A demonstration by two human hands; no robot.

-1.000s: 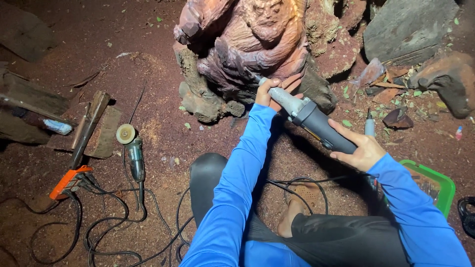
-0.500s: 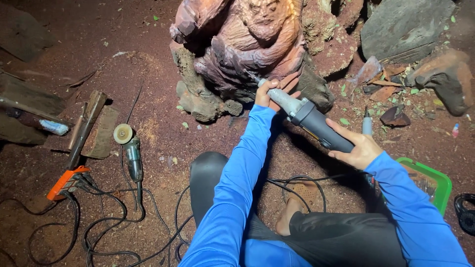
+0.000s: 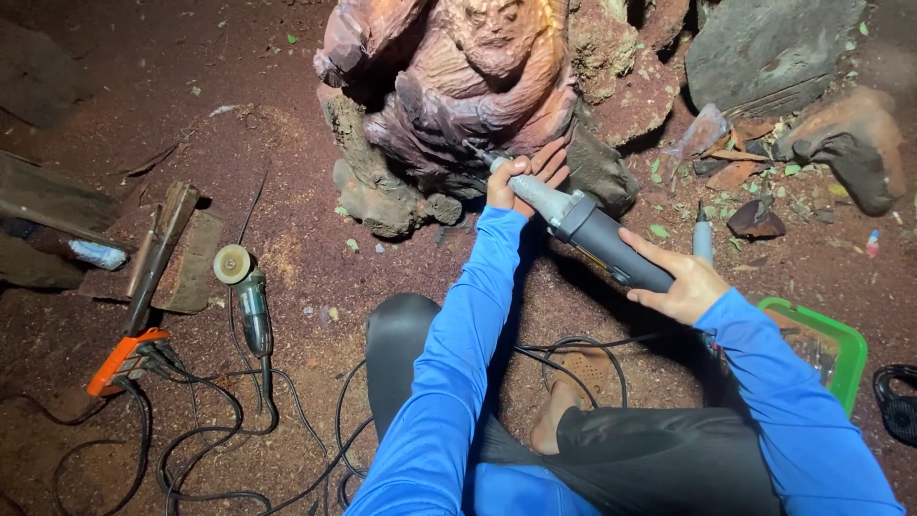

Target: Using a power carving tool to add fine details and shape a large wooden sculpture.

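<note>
A grinder (image 3: 597, 234) is held between the left hand (image 3: 521, 182), up against the carving (image 3: 458, 86), and the right hand (image 3: 673, 282) behind, while a second grinder (image 3: 250, 296) is laid left beside cables (image 3: 201, 430).

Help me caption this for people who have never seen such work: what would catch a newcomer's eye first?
First, the reddish wood carving at top centre, rising from dust-covered ground. Next, the grey power tool angled into its base, left hand at the nose, right hand on the body. Then the angle grinder lying at left among black cables.
</note>
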